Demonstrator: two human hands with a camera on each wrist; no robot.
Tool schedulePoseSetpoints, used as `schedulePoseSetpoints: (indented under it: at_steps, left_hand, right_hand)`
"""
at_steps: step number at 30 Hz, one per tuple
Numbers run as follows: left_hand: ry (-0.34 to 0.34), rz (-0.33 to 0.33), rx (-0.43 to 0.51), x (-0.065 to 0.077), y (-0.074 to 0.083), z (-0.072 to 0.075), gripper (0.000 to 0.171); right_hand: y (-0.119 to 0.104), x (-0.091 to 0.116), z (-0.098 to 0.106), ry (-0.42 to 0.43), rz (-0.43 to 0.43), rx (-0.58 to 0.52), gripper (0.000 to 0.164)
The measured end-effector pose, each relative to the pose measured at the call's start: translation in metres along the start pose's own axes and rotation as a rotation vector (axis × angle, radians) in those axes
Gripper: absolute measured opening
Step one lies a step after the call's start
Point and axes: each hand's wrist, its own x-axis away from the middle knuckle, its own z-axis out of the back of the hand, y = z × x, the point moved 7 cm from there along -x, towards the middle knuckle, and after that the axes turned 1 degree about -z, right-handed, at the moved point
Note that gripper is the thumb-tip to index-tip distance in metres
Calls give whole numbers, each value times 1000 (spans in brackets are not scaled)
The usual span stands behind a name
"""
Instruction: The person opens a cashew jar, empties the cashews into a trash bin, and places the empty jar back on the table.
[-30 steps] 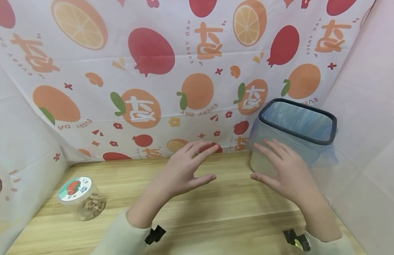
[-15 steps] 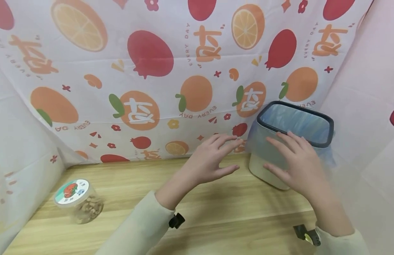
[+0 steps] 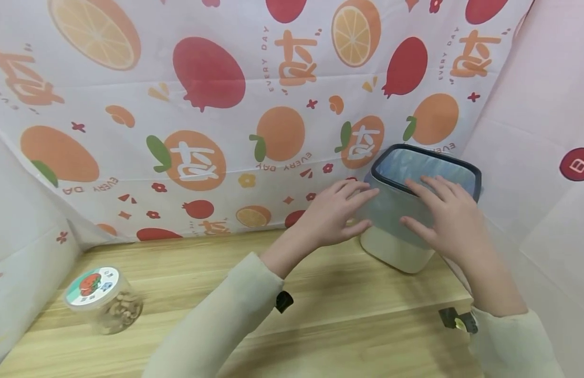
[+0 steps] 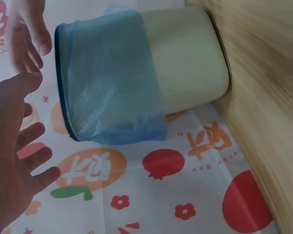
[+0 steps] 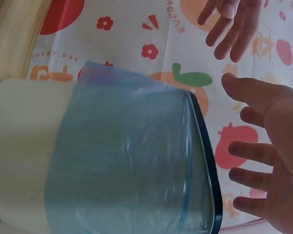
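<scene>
A cream trash can (image 3: 400, 247) stands at the table's back right, lined with a translucent blue bag (image 4: 107, 78) folded down over its outside. A dark ring rim (image 3: 424, 150) circles its mouth. My left hand (image 3: 336, 215) hovers at the can's left side, fingers spread and holding nothing. In front of the can's right part, my right hand (image 3: 450, 220) is raised with fingers apart, overlapping the rim in the head view. Both wrist views show a gap between each hand and the rim.
A clear round jar (image 3: 105, 302) with a tomato-printed lid, holding small brownish pieces, stands at the left of the wooden table (image 3: 188, 283). A fruit-printed cloth (image 3: 216, 115) hangs behind, and a pale wall covering (image 3: 542, 210) rises at the right.
My left hand has moved right, up to the trash can's side. My right hand has risen slightly toward the rim. The view has shifted a little to the right.
</scene>
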Motion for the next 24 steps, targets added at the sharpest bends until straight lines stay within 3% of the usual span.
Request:
schedulePoseSetpoints:
  at_steps: [7, 14, 19, 24]
  left_hand:
    - [-19, 19, -61, -17, -6, -22, 59]
    - [-81, 52, -129, -32, -8, -47, 67]
    - [-86, 57, -149, -39, -4, -55, 68]
    - [-49, 38, -171, -47, 0, -56, 69]
  right_hand:
    - [17, 0, -7, -101, -81, 24, 73]
    - [31, 5, -9, -146, -125, 57, 74]
    - [41, 12, -10, -188, -162, 69, 73]
    - [49, 19, -9, -198, -179, 74, 73]
